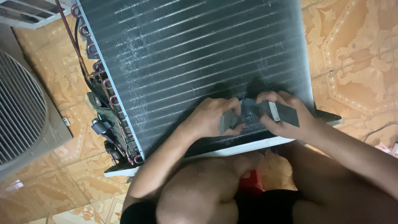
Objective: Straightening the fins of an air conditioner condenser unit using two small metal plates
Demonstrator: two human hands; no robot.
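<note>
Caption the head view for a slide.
Two bare hands, left hand and right hand, press dark flat tools onto finned metal coil.

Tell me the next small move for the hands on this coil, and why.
Probably draw the grey comb-like tool along the fins of the coil. Both the left hand and right hand already press it against the lower edge, and patches of fins above look flattened.

Both my forearms bare, no sleeves, gloves, rings or watch. Black shorts, knees bare. Nothing else worn.
</note>
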